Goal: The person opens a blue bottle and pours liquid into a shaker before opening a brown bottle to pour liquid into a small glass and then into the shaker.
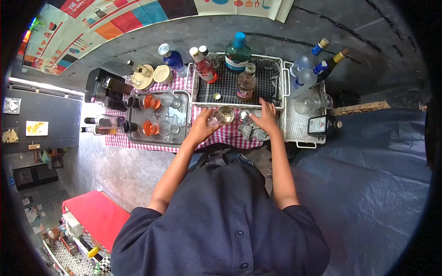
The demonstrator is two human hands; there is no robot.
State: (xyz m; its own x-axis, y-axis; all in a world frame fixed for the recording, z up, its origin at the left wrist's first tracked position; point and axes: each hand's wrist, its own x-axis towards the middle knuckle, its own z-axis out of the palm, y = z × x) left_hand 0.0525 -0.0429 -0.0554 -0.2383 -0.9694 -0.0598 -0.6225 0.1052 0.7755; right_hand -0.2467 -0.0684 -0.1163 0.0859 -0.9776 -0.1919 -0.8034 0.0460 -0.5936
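The left hand (202,125) was wrapped around a clear, round drinking glass (224,115), fingers curled on its side so that it stood upright just in front of the white wire basket (199,78), and a pale, yellowish liquid seemed to lie in it. The right hand (266,117) lay to the right of that glass, fingers spread and pressed down on a grey checked cloth (254,132), apparently to steady it against the red-and-white chequered tablecloth (216,138) covering the worktop; a small metal cup (244,117) stood between the two hands, and whether the right hand touched it could not be told. Inside the wire basket stood a squat brown-filled glass bottle (246,83), a teal bottle with a blue cap (238,53) and a slim bottle of red liquid (204,66), kept upright by the basket's walls. Left of the basket a grey metal tray (182,138) held several short glasses, some with orange-pink drink (150,101), grouped where spills would be caught. Right of the basket a second white wire tray (294,133) carried empty glasses (317,101), tall clear bottles with blue labels (304,76) lying tilted, and a dark flat bottle (322,125).
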